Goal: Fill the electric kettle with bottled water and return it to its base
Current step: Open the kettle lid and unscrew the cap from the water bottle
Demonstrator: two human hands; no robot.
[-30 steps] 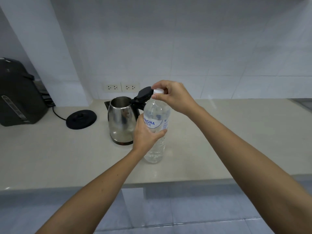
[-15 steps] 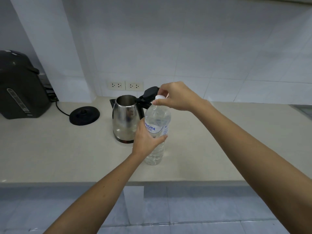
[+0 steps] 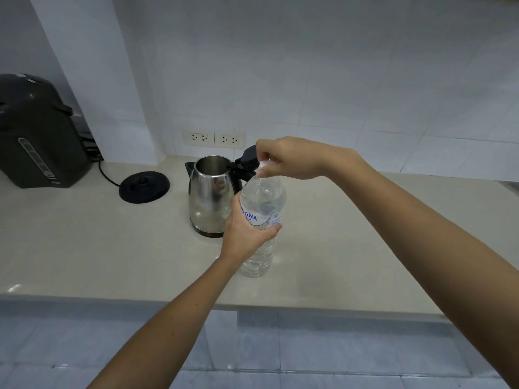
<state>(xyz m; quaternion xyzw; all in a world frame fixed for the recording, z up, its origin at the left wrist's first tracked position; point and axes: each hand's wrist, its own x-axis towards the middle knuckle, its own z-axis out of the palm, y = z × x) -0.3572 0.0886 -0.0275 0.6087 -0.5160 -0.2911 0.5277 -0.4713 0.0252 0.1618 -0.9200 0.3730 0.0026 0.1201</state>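
A clear plastic water bottle [image 3: 264,203] with a blue-lettered label stands upright on the beige counter [image 3: 84,242]. My left hand [image 3: 244,234] grips its middle. My right hand [image 3: 289,158] pinches the white cap [image 3: 264,165] at the top. Just behind and to the left stands the steel kettle [image 3: 209,197], off its base, its black lid [image 3: 248,157] flipped up and the inside showing. The round black base [image 3: 144,186] lies on the counter further left, its cord running to the back.
A dark hot-water dispenser [image 3: 36,136] stands at the far left against the wall. Two wall sockets [image 3: 214,138] sit behind the kettle. The counter's front edge [image 3: 309,307] runs below my arms, with tiled floor beneath.
The view has shifted slightly while both hands stay on the bottle. My right fingers have turned on the cap. Kettle and base have not moved.
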